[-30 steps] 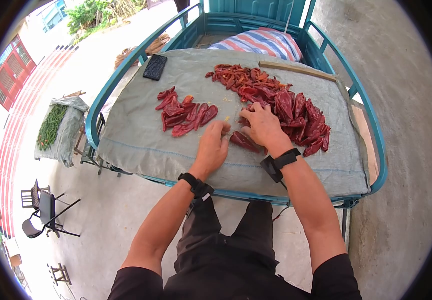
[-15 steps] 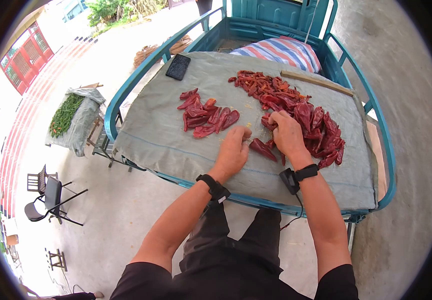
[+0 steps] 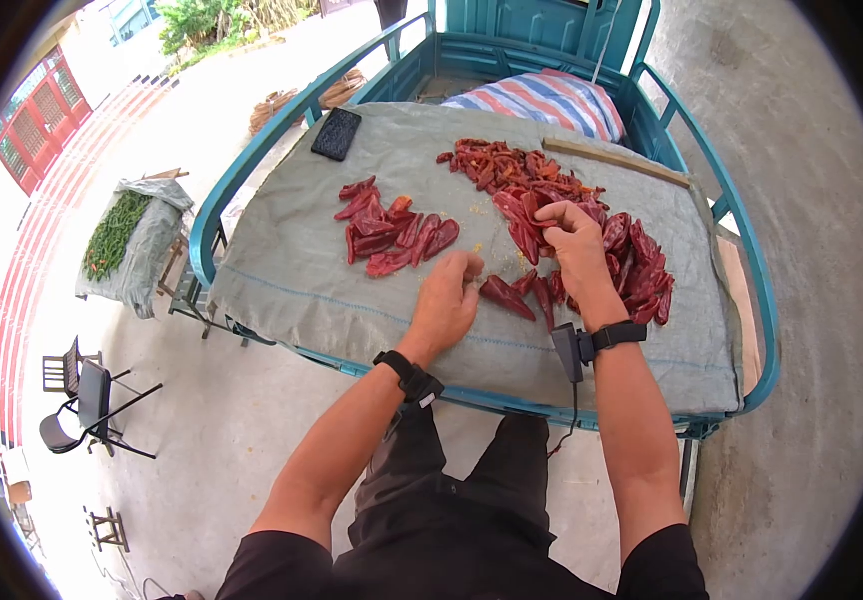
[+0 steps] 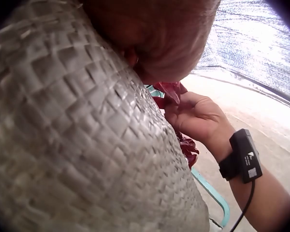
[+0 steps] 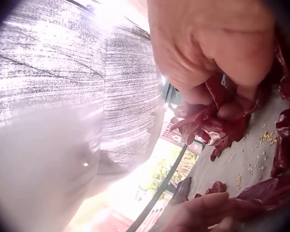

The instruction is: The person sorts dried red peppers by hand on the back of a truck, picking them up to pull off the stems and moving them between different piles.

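Observation:
My right hand [image 3: 584, 255] pinches a few dried red chili peppers [image 3: 520, 222] at the left edge of the large chili heap [image 3: 642, 265]. In the right wrist view the wrinkled chilies [image 5: 217, 129] stick out between thumb and fingers. Low over the woven cloth [image 3: 292, 310], my left hand [image 3: 444, 302] is loosely bent, with no chili visible in it. Between the hands lie several loose chilies [image 3: 507, 297]. A smaller group of chilies [image 3: 384, 236] is spread to the left. Pale seeds [image 5: 268, 137] are scattered on the cloth.
The cloth covers a blue-green cart bed with a side rail [image 3: 252, 160]. A black phone [image 3: 337, 134] lies at the back left, a wooden strip [image 3: 617, 162] at the back right. Behind is a striped sack [image 3: 542, 103]. Green peppers [image 3: 117, 237] and a folding chair [image 3: 95, 395] stand left.
My right hand has risen slightly from the heap's edge, now with chilies in its fingers, uncovering loose chilies below. The left hand stays near the same spot on the cloth. The head view has shifted.

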The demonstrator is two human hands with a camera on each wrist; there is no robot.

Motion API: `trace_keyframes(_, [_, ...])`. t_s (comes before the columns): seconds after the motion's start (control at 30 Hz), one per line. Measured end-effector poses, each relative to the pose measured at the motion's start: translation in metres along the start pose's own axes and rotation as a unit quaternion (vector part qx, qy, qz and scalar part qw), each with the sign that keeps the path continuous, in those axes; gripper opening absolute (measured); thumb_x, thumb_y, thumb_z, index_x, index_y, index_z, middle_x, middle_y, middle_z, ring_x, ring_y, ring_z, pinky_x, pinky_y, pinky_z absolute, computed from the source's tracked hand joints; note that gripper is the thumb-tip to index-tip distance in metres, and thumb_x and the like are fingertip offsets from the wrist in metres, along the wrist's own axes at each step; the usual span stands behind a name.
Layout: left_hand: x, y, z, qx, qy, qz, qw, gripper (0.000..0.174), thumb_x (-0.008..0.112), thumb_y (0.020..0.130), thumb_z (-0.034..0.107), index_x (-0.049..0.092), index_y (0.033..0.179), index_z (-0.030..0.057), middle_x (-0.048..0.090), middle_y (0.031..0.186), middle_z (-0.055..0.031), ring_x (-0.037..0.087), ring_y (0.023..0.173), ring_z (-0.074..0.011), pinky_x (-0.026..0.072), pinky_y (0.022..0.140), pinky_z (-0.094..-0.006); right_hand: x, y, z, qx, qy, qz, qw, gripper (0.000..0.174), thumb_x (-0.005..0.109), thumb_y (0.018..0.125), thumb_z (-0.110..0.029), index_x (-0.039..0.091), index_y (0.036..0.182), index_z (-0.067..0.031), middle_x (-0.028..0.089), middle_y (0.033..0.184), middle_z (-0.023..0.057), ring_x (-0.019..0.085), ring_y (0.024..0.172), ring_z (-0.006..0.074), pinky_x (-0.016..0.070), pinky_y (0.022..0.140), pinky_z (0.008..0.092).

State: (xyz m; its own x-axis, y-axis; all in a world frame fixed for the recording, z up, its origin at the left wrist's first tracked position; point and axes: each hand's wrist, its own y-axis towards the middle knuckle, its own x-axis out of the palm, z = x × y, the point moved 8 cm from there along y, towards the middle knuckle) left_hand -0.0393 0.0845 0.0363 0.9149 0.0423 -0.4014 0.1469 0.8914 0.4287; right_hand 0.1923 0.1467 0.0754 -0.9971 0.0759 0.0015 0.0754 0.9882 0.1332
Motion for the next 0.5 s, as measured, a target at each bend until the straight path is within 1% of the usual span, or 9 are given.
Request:
trace_keyframes(0.03, [-0.001, 0.0, 0.0, -0.003, -0.001, -0.001, 1.0, 0.03, 0.065, 0.097, -0.007, 0.066, 0.126, 0.0005, 0.074, 0.116, -0.0155, 0.074, 0.106, -0.0306, 0.0586, 0.089, -0.0404, 0.001, 0.001, 0.003, 0.023, 0.06, 0.003, 0.998, 0.026, 0.064, 0.095, 0.008, 0.079, 0.111, -0.0066, 0.075, 0.104, -0.0023, 0.067, 0.086, 0.0103, 0.0563, 0.072, 0.0298])
trace_keyframes(0.13, [-0.001, 0.0, 0.001, 0.005, 0.0, -0.001, 1.0, 0.03, 0.065, 0.097, -0.006, 0.066, 0.126, 0.0006, 0.074, 0.117, -0.0154, 0.074, 0.106, -0.0304, 0.0586, 0.089, -0.04, 0.007, 0.002, 0.008, 0.051, 0.128, 0.006, 0.991, 0.029, 0.063, 0.098, 0.008, 0.078, 0.116, -0.0092, 0.075, 0.109, -0.0013, 0.069, 0.091, 0.0114, 0.0585, 0.073, 0.0303])
trace_keyframes(0.23, [0.0, 0.0, 0.0, 0.006, -0.013, -0.001, 1.0, 0.031, 0.066, 0.097, -0.006, 0.066, 0.127, 0.0005, 0.074, 0.117, -0.0155, 0.074, 0.106, -0.0306, 0.0587, 0.089, -0.0397, 0.014, 0.003, 0.009, 0.055, 0.147, -0.003, 0.988, 0.028, 0.063, 0.098, 0.009, 0.078, 0.115, -0.0088, 0.075, 0.112, -0.0013, 0.07, 0.095, 0.0116, 0.0598, 0.075, 0.0311])
trace_keyframes(0.33, [-0.001, 0.0, 0.001, 0.002, -0.009, -0.006, 1.0, 0.031, 0.066, 0.096, -0.006, 0.066, 0.126, 0.0, 0.073, 0.117, -0.0163, 0.074, 0.106, -0.0307, 0.0587, 0.091, -0.0397, 0.022, 0.009, 0.011, 0.05, 0.129, -0.007, 0.99, 0.028, 0.063, 0.099, 0.008, 0.078, 0.116, -0.0091, 0.076, 0.113, -0.0012, 0.071, 0.097, 0.012, 0.0611, 0.076, 0.0317])
trace_keyframes(0.5, [-0.002, 0.001, 0.005, 0.014, 0.0, 0.001, 1.0, 0.031, 0.068, 0.094, -0.006, 0.066, 0.124, -0.0005, 0.073, 0.116, -0.0176, 0.074, 0.107, -0.0334, 0.059, 0.092, -0.0422, 0.047, 0.017, 0.002, 0.025, 0.101, -0.014, 0.994, 0.03, 0.062, 0.097, 0.008, 0.079, 0.115, -0.0084, 0.076, 0.11, -0.0006, 0.071, 0.094, 0.0107, 0.0603, 0.074, 0.0298])
